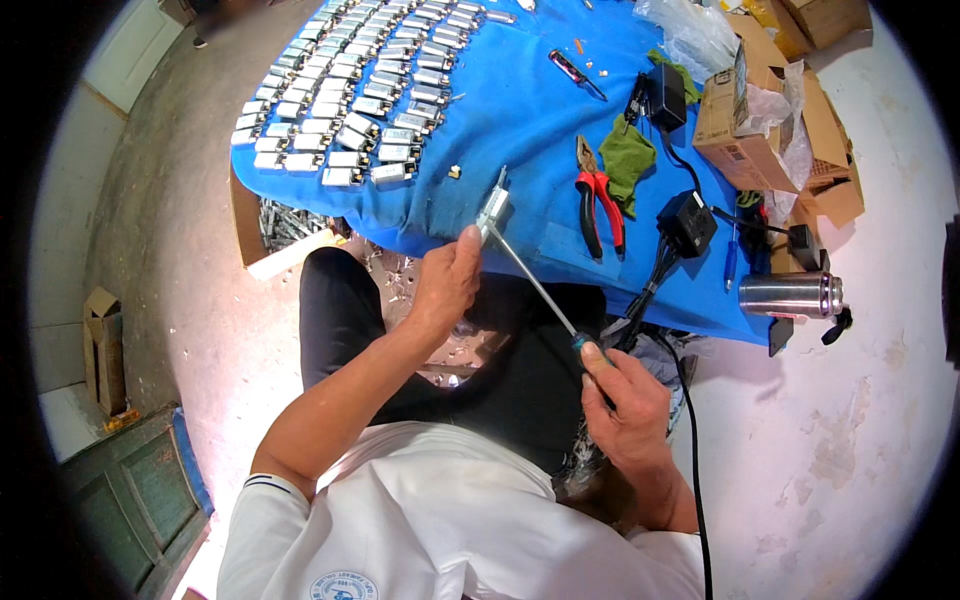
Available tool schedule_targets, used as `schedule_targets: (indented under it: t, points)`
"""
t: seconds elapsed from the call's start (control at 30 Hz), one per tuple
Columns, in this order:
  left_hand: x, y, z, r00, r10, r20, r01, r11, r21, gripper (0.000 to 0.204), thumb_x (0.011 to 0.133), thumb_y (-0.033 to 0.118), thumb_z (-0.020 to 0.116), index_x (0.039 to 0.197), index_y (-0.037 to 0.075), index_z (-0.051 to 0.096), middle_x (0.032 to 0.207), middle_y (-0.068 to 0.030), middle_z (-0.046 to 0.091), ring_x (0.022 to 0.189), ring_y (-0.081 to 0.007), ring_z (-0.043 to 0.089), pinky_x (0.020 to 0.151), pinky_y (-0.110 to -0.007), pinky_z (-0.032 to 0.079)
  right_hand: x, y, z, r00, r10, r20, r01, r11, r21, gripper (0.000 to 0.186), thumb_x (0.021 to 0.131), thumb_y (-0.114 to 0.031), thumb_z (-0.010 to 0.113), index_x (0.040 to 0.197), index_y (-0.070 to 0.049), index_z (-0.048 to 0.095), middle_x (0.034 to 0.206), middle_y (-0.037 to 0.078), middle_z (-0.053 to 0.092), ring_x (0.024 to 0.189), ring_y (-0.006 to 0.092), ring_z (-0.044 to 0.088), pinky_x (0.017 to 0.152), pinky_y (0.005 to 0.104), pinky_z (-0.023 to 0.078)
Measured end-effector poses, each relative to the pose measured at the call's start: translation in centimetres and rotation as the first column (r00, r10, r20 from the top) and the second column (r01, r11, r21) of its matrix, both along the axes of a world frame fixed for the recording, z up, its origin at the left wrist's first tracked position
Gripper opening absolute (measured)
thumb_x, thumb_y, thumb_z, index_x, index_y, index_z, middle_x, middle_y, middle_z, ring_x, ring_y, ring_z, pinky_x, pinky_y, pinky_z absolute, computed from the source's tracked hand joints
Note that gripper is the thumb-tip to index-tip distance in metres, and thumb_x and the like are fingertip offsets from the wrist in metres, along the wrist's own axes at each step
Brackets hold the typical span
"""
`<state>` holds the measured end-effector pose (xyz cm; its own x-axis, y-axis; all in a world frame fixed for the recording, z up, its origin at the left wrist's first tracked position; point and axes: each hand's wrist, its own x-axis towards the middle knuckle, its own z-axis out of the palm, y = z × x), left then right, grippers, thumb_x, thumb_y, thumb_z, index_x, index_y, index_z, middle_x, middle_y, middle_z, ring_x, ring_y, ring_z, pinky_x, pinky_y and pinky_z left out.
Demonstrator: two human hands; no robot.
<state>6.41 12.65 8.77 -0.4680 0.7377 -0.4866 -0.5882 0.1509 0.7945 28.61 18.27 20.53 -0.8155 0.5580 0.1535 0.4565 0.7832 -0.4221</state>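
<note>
My left hand (452,278) pinches a small silver rectangular metal-cased part (493,208) at the near edge of the blue-covered table. A thin prong sticks out of the part's far end. In my right hand (630,400) is a screwdriver (537,285) with a long metal shaft and a teal-and-dark handle. Its tip meets the near side of the part, close to my left fingertips; the exact contact is too small to make out. Similar silver parts (330,100) lie in several rows at the table's far left.
Red-and-black pliers (600,205) and a green cloth (628,160) lie right of the part. Beyond are black power adapters (687,222) with cables, a steel flask (790,295) and open cardboard boxes (745,125). A box of metal pieces (295,225) stands under the table's left edge.
</note>
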Motion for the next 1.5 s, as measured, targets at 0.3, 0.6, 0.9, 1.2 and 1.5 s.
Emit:
schedule_targets:
  t: [0.3, 0.6, 0.9, 1.2, 1.5]
  points:
    - [0.3, 0.1, -0.3, 0.999, 0.022, -0.049, -0.021, 1.0, 0.021, 0.054, 0.093, 0.056, 0.049, 0.069, 0.009, 0.047, 0.058, 0.0051, 0.038, 0.046, -0.0049, 0.035, 0.04, -0.023, 0.027, 1.7, 1.5, -2.9, 0.939, -0.329, -0.1, 0.166, 0.69, -0.704, 0.035, 0.083, -0.005, 0.066, 0.117, -0.002, 0.064, 0.087, 0.01, 0.067, 0.072, 0.012, 0.059, 0.065, 0.0242, 0.048]
    - [0.5, 0.2, -0.2, 1.0, 0.002, -0.031, -0.002, 1.0, 0.014, 0.051, 0.093, 0.058, 0.047, 0.069, 0.014, 0.041, 0.058, 0.0054, 0.033, 0.046, -0.0057, 0.028, 0.041, -0.023, 0.02, 1.0, -2.1, -5.4, 0.986, -0.068, -0.151, 0.056, 0.995, -0.082, 0.034, 0.079, -0.001, 0.067, 0.114, -0.002, 0.065, 0.1, 0.022, 0.062, 0.081, 0.0321, 0.064, 0.069, 0.0333, 0.052]
    - [0.4, 0.3, -0.1, 0.999, 0.01, -0.036, -0.01, 1.0, 0.007, 0.053, 0.094, 0.057, 0.046, 0.071, 0.009, 0.047, 0.057, 0.0049, 0.037, 0.046, -0.0053, 0.036, 0.04, -0.023, 0.027, 0.8, -3.1, -6.9, 0.892, -0.424, -0.158, 0.075, 0.483, -0.873, 0.038, 0.093, -0.012, 0.058, 0.13, -0.001, 0.053, 0.103, 0.014, 0.065, 0.069, 0.0098, 0.06, 0.047, 0.0183, 0.043]
    - [0.2, 0.2, -0.4, 0.999, -0.007, -0.042, 0.008, 1.0, 0.012, 0.055, 0.094, 0.058, 0.045, 0.065, 0.012, 0.041, 0.055, 0.0045, 0.036, 0.043, -0.0067, 0.033, 0.039, -0.024, 0.025, 0.1, -3.5, -7.8, 0.85, -0.505, -0.15, 0.064, 0.381, -0.922, 0.036, 0.092, -0.008, 0.056, 0.128, -0.003, 0.055, 0.097, 0.014, 0.066, 0.064, 0.0115, 0.058, 0.044, 0.019, 0.04]
    - [0.0, 0.1, 0.2, 0.996, -0.053, 0.073, 0.053, 0.999, 0.007, 0.057, 0.091, 0.065, 0.042, 0.063, 0.018, 0.03, 0.054, 0.0051, 0.026, 0.043, -0.0074, 0.02, 0.041, -0.024, 0.015, -0.4, -2.1, -7.4, 0.866, -0.488, -0.109, 0.136, 0.441, -0.887, 0.033, 0.09, -0.007, 0.059, 0.122, -0.002, 0.059, 0.088, 0.013, 0.066, 0.057, 0.0117, 0.057, 0.042, 0.0188, 0.038]
